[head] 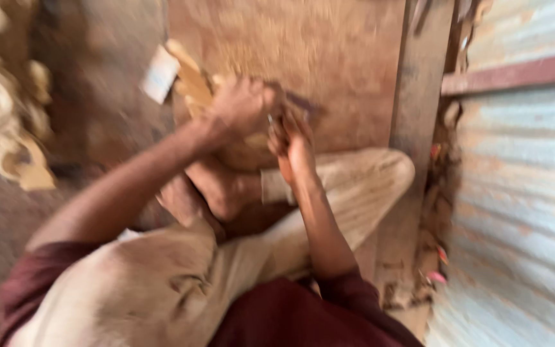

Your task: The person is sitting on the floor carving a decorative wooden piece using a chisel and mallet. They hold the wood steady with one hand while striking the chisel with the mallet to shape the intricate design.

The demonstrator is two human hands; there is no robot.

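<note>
Left hand (242, 106): it is closing over the top of a pale, carved piece of wood (191, 83), fingers curled round it, pressing it down.
Right hand (293, 144): it is lying just beside the left, clenched on what looks like a thin, dark, metal-tipped tool (297, 101); the blur is hiding the exact hold.
Workpiece: the pale wood is leaning from the hands toward the far left part of the brown, dusty wooden board (329, 58), with a small whitish flat block (160, 74) touching or just beside its upper end.
Body: the person is sitting cross-legged in beige trousers (348, 186), a bare foot (223, 189) tucked under the hands.
Progress: the wood is already showing cut shapes, so carving seems under way; how much is left I cannot tell.
Surroundings: light, curly carved wooden pieces (8, 122) are standing at the left edge; a corrugated metal wall (521, 193) is running along the right.
</note>
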